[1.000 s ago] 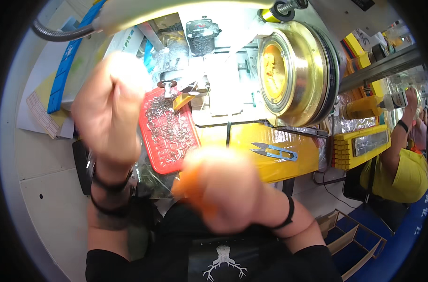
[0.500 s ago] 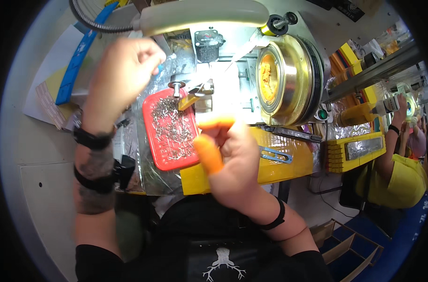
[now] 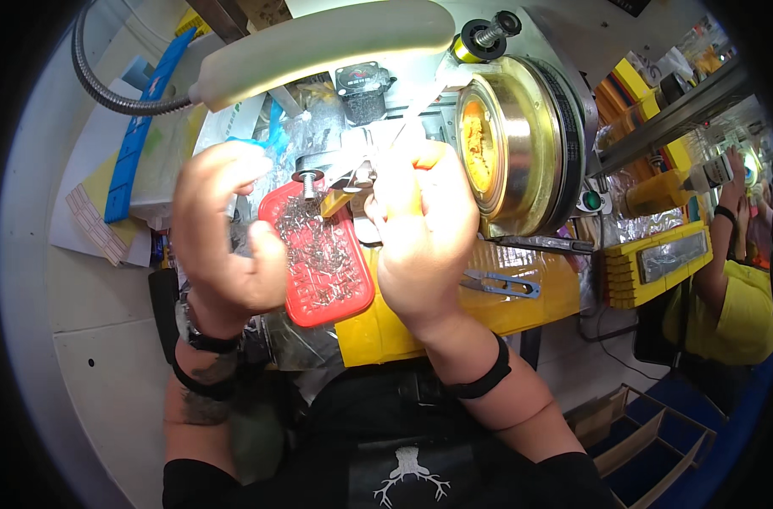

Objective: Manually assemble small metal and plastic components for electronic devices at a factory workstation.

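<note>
My left hand (image 3: 221, 237) is raised over the left side of a red plastic tray (image 3: 320, 319). Its fingers and thumb are curved apart, with nothing visible between them. Many small, thin metal pieces (image 3: 318, 259) lie heaped in the tray. My right hand (image 3: 429, 237) is closed beside a small metal clamp (image 3: 362, 176), its fingers bunched under the bright light. Whatever they may grip is too small and glaring to make out. A yellow-brown block (image 3: 335, 202) juts below the clamp, over the tray's far edge, near an upright screw (image 3: 309, 184).
A brass-coloured drum (image 3: 526, 140) with orange material inside stands right of my right hand. Above hangs a long lamp (image 3: 335, 47). Blue-handled snips (image 3: 505, 284) and a utility knife (image 3: 543, 244) lie on the yellow surface. Farther right sits a co-worker in a yellow shirt (image 3: 738, 322).
My left hand has come down and nearer, its closed fingers now spread. My right hand has moved up to the clamp and its fingers have closed. The whole view has shifted slightly.
</note>
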{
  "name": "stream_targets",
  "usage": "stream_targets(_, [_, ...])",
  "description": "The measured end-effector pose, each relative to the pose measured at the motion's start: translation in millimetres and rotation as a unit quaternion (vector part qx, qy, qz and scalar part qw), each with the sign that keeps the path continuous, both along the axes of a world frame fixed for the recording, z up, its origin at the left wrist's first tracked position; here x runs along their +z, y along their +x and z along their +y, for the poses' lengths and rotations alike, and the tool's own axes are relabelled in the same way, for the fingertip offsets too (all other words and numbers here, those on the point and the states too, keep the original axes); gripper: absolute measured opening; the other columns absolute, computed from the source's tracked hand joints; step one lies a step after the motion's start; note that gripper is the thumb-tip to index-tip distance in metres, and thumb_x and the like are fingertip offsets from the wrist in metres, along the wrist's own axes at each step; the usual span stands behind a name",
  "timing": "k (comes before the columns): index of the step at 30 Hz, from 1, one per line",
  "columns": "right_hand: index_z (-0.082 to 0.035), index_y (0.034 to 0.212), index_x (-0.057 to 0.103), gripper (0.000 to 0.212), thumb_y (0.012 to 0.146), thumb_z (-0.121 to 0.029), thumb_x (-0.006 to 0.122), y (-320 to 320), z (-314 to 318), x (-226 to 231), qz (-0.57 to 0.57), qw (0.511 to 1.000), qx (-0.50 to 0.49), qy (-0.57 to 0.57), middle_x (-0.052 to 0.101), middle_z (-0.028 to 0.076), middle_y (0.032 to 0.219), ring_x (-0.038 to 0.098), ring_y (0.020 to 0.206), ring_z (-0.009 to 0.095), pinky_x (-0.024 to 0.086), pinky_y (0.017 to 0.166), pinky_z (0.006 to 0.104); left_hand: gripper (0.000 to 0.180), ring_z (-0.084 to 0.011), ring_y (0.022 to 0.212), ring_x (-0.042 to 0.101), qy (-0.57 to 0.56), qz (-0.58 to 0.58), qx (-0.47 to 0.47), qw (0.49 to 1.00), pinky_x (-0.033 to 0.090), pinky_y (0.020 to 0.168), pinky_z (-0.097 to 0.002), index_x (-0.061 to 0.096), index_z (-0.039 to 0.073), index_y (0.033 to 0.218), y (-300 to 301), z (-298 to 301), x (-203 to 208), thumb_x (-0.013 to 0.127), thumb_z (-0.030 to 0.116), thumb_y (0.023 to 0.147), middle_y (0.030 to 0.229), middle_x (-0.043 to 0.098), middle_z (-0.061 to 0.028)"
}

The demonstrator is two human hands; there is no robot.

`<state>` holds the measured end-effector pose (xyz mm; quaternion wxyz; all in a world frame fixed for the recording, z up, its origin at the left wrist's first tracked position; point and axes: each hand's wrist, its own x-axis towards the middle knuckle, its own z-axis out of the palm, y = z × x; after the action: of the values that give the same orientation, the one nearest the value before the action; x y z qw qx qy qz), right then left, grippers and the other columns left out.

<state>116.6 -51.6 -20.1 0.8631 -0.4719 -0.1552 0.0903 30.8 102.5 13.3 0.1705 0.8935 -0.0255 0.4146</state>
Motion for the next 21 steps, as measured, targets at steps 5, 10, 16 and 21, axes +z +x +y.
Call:
stream_targets(5, [-0.003, 0.106, 0.057, 0.003, 0.105, -0.006, 0.057, 4.3, 2.2, -4.9, -0.024, 1.0, 0.006, 0.008, 0.058, 0.0, 0.085, 0.047, 0.068, 0.003, 0.042, 0.062, 0.0206, 0.041, -0.0375, 0.09, 0.063, 0.02, 0.089, -0.057, 0.994, 0.053, 0.083, -0.0441, 0.064, -0.004, 0.11, 12.4, 6.8, 7.4, 0.056, -0.001, 0.07, 0.094, 0.064, -0.0178])
stream_targets(10, [-0.003, 0.107, 0.057, 0.003, 0.105, -0.005, 0.057, 7.5, -0.7, -8.6, -0.021, 1.0, 0.021, 0.0, 0.059, 0.001, 0.088, 0.047, 0.069, 0.003, 0.042, 0.063, 0.0208, 0.025, -0.0297, 0.089, 0.066, 0.108, 0.097, 0.104, 0.984, 0.052, 0.075, -0.0371, 0.068, 0.002, 0.111, 3.1, 37.3, 30.0, 0.063, -0.003, 0.087, 0.097, 0.069, -0.0135])
stream_targets(16, [-0.004, 0.099, 0.053, 0.008, 0.104, 0.002, 0.054, 6.9, -2.1, -7.3, 0.003, 0.999, 0.037, 0.037, 0.053, -0.002, 0.085, 0.048, 0.07, 0.002, 0.04, 0.059, 0.0209, 0.028, -0.0241, 0.095, 0.064, -0.014, 0.182, -0.037, 0.982, 0.05, 0.089, -0.035, 0.07, -0.001, 0.112, 11.3, -3.2, 53.8, 0.068, -0.003, 0.085, 0.112, 0.07, -0.0125])
stream_targets(21, [-0.003, 0.107, 0.055, 0.003, 0.105, -0.004, 0.055, 4.5, 0.9, -5.1, -0.01, 0.998, 0.041, 0.038, 0.055, 0.0, 0.086, 0.045, 0.067, 0.004, 0.04, 0.06, 0.0215, 0.012, -0.0222, 0.098, 0.067, -0.082, 0.239, -0.105, 0.962, 0.054, 0.089, -0.0346, 0.072, -0.003, 0.096, 42.0, 6.0, 48.0, 0.071, -0.001, 0.084, 0.109, 0.071, -0.0109])
